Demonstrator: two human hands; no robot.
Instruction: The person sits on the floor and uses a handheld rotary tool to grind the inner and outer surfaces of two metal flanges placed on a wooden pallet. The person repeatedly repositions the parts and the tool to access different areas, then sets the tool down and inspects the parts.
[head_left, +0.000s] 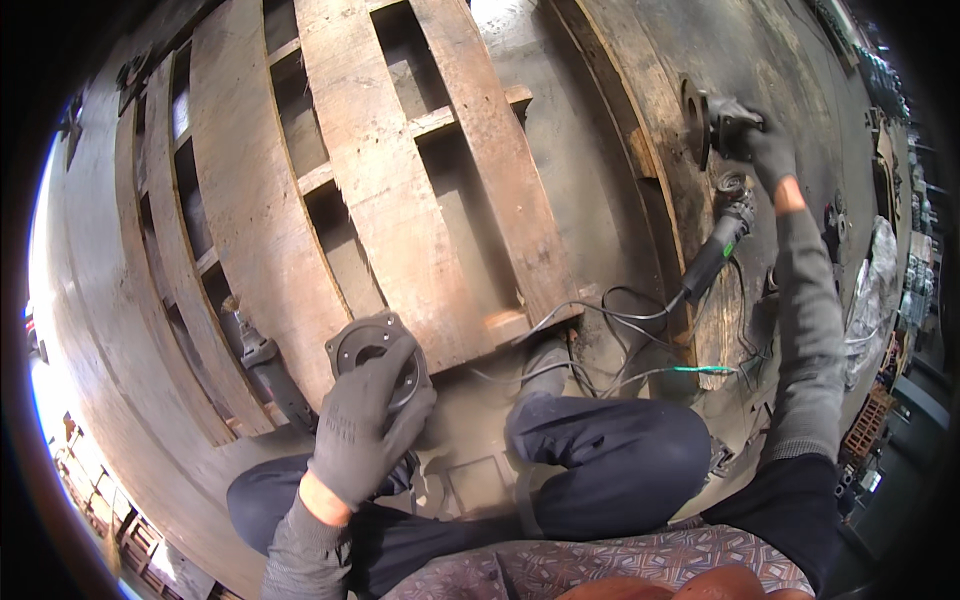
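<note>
One dark metal ring [385, 327] sits gripped in the gloved left hand [362, 430], fingers lying over its face, at the near end of a wooden pallet [350, 130], while the right hand [771, 155] is wrapped around a dark disc-fronted part [694, 122] at the worn boards [660, 60], just beyond a corded grinder [714, 257], its fingertips hard to make out

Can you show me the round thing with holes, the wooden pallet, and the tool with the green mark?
Round part [374, 327]: head view, on its upper rim.
Pallet [380, 190]: head view, on a middle plank.
Tool [711, 258]: head view, on its dark handle.
</note>
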